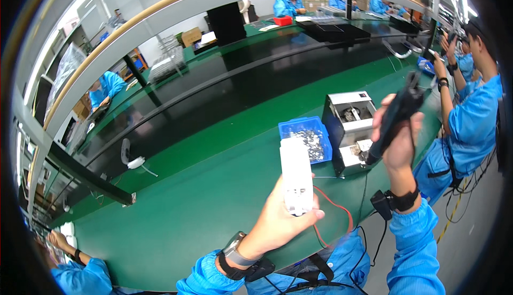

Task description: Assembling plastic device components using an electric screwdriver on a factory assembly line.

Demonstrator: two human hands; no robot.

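Note:
My left hand (270,221) is wrapped around a long white plastic housing (295,169), held up above the green bench. Small fittings show at the housing's near end, close to my thumb. In my right hand (399,148) is a black electric screwdriver (396,119), tilted so that its tip points down and to the left. That tip is in front of the lower tray of a metal screw feeder (350,114); I cannot tell whether it touches. Behind the white housing stands a blue bin (286,128) full of small metal parts.
A red wire (346,209) loops over the bench's near edge. Beyond the green bench top (160,231) runs a black conveyor belt (224,89). One co-worker (473,97) stands close on the right, another (80,273) sits at lower left. A white part (136,162) lies far left.

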